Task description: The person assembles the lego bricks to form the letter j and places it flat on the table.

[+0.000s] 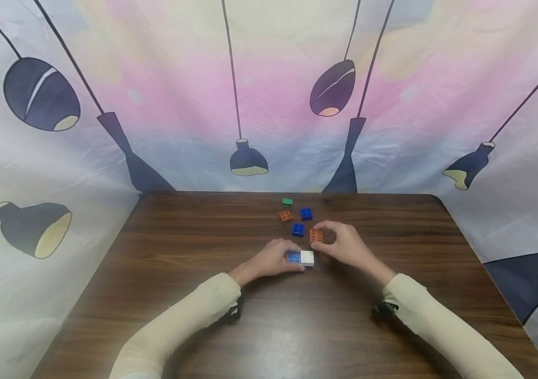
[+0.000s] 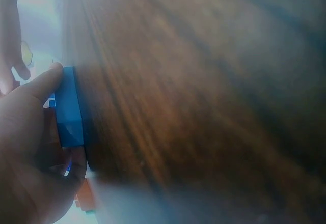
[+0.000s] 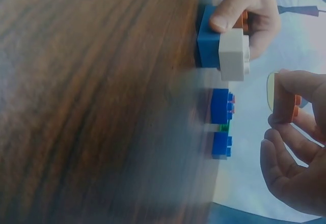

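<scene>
Low over the table, my left hand [image 1: 275, 258] grips a blue brick [image 3: 208, 46], thumb along its near side and fingers behind. A white brick [image 1: 307, 258] sits on top at its right end. Part of an orange brick [image 3: 245, 21] shows beside the white one, mostly hidden by the left thumb. My right hand [image 1: 346, 245] pinches another orange brick [image 1: 316, 235] between thumb and fingertip, studs up. In the right wrist view this orange brick is raised above the table, apart from the left hand's stack.
Beyond the hands lie two dark blue bricks, a nearer one [image 1: 298, 230] and a farther one [image 1: 306, 213]. A loose orange brick [image 1: 285, 216] and a green brick [image 1: 287, 202] lie farther back on the brown wooden table [image 1: 193, 226]. A printed curtain [image 1: 183, 105] hangs behind the table's far edge.
</scene>
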The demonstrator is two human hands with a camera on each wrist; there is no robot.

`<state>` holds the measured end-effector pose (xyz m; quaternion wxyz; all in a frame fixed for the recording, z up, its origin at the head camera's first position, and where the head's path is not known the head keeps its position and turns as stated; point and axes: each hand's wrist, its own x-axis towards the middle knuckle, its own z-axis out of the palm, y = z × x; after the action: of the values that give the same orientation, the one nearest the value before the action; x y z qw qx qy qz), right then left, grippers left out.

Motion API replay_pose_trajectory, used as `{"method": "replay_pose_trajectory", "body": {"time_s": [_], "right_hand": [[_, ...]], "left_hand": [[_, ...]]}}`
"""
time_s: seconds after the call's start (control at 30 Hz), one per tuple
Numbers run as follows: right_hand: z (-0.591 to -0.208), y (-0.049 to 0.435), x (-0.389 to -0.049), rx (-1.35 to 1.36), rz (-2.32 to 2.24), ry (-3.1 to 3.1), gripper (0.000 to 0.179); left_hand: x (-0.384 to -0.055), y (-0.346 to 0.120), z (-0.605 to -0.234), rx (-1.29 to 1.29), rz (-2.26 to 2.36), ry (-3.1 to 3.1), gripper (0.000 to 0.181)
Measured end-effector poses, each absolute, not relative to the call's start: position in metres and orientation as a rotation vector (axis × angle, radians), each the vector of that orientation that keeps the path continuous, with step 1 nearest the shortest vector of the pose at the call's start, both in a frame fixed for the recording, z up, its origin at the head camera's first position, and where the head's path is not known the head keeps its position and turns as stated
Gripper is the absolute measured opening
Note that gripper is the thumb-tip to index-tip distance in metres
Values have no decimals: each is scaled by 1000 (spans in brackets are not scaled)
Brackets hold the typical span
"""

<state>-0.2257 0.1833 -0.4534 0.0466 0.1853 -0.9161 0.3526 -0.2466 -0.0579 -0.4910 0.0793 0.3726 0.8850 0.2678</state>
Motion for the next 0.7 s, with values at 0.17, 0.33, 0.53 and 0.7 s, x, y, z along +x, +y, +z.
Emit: {"method": "replay_pose_trajectory", "body": {"time_s": [0.17,0.33,0.53,0.7], "right_hand": [[-454,180,-218,610,1070,-2791,39],[-455,177,-213,642,1081,-2801,39],[-459,174,-211,672,1067,-2814,40],[-463,171,-209,669,1065,-2825,40]], "left_hand": [[-246,-58,-491,1115,805,2649,41],[-246,-57,-491,1111,801,2655,42],[-246,-58,-491,1108,800,2654,43],[-247,-58,-491,1111,813,2646,42]]}}
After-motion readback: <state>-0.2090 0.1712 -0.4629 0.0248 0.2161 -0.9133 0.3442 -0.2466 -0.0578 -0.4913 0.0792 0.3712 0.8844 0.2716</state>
